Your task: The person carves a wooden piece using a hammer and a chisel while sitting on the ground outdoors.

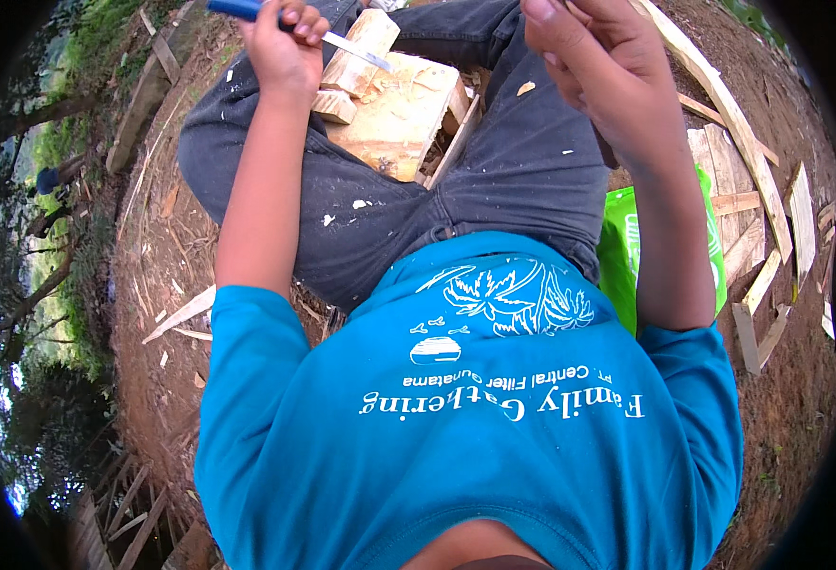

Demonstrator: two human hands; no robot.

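My left hand (287,46) is closed around a chisel (356,49) with a blue handle and a flat metal blade. Its tip points right, over a pale wooden block (372,36) that has a notch cut in it. The block rests on a wider wooden piece (380,142) between my legs, and wood chips lie on that surface. Raised at the top right, my right hand (613,71) has its fingers curled in. A dark sliver shows below its palm edge, but most of what it grips is hidden or outside the picture.
A bright green bag (620,252) lies beside my right hip. Long wooden strips (722,100) and offcuts (802,218) are scattered on the brown soil to the right. Wood scraps (185,313) lie at the left, with plants (80,57) beyond.
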